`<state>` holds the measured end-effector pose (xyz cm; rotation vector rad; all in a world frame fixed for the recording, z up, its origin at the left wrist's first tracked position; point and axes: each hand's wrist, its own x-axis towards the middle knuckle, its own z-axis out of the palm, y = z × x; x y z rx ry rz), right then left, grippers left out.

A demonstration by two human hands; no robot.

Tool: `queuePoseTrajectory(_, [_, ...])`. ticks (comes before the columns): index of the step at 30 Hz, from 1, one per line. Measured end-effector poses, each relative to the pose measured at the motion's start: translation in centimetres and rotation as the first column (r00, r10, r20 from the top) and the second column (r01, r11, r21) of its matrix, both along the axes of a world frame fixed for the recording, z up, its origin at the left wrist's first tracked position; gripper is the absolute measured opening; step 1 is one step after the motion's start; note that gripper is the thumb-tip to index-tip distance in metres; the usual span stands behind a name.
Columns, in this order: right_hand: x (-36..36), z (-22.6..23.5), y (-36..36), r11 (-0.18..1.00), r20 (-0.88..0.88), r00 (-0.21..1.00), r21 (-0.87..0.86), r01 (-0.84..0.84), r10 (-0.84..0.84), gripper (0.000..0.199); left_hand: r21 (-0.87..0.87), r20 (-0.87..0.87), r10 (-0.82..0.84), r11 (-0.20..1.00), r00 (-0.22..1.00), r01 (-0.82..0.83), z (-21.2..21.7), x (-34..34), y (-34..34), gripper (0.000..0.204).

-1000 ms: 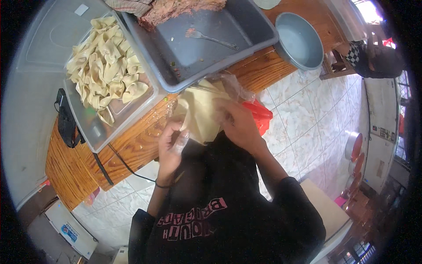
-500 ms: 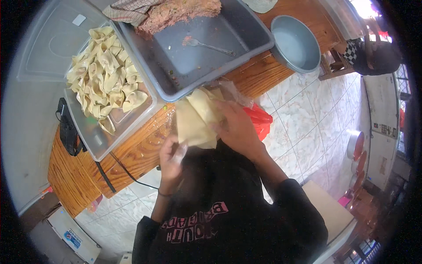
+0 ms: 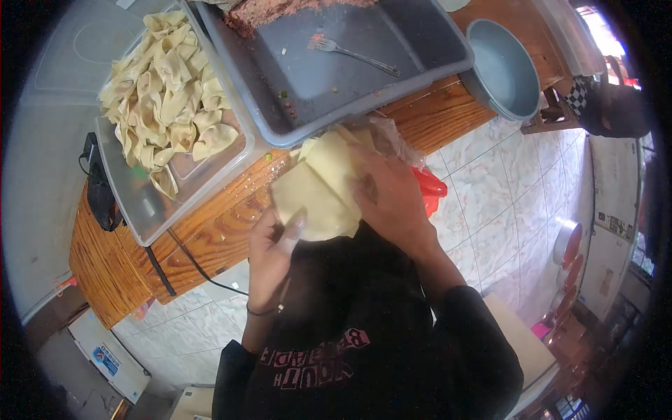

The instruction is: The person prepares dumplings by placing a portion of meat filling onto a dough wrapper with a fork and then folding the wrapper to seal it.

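Pale yellow square dumpling wrappers (image 3: 308, 199) lie in a loose stack at the table's front edge, partly over a clear plastic bag (image 3: 395, 140). My left hand (image 3: 269, 255) pinches the near left edge of the top wrapper, thumb above it and fingers beneath. Across the right side of the stack rests my right hand (image 3: 395, 203), its fingertips closed on a lifted wrapper (image 3: 332, 157); some of those fingers are blurred. Folded dumplings (image 3: 168, 98) fill much of a clear plastic tub (image 3: 199, 196) to the left.
A grey tray (image 3: 294, 84) behind the wrappers holds pink minced filling (image 3: 280, 8) and a fork (image 3: 357, 56). At right are a grey-blue bowl (image 3: 504, 70) and a red plastic bag (image 3: 430, 189). A black cable (image 3: 196, 266) hangs over the wooden table edge (image 3: 126, 280).
My left thumb has come down onto the wrapper's edge, and the top wrapper is spread flatter. My right hand stays at the stack. The whole view has shifted a little.
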<state>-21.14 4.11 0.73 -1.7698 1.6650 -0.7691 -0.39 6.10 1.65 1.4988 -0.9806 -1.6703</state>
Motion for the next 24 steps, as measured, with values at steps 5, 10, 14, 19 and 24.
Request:
queuePoseTrajectory(5, [-0.1,-0.8,-0.6,0.997,0.086,0.995,-0.063,0.047,-0.042,0.042,-0.243,-0.102,0.171,0.951,0.980,-0.191,-1.3,4.5,3.4,0.044])
queuePoseTrajectory(10, [-0.3,-0.7,-0.5,0.996,-0.006,0.999,-0.080,0.043,-0.044,0.040,-0.293,-0.383,0.446,0.772,0.809,-0.564,0.0,7.8,7.5,0.062])
queuePoseTrajectory(14, [-0.2,-0.2,-0.5,0.998,-0.065,0.997,-0.053,0.030,-0.034,0.046,-0.130,-0.652,0.395,0.783,0.647,-0.609,3.3,8.0,6.7,0.060])
queuePoseTrajectory(19, [0.9,3.8,-0.9,0.963,0.087,0.994,-0.267,-0.042,0.068,0.063,-0.292,-0.456,-0.013,0.947,0.890,-0.136,-3.5,12.4,7.5,0.043])
queuePoseTrajectory(24, [2.6,7.4,-2.2,0.748,0.759,0.587,0.209,-0.630,0.283,0.062,-0.185,-0.616,-0.077,0.982,0.784,-0.049,1.6,5.4,1.5,0.041])
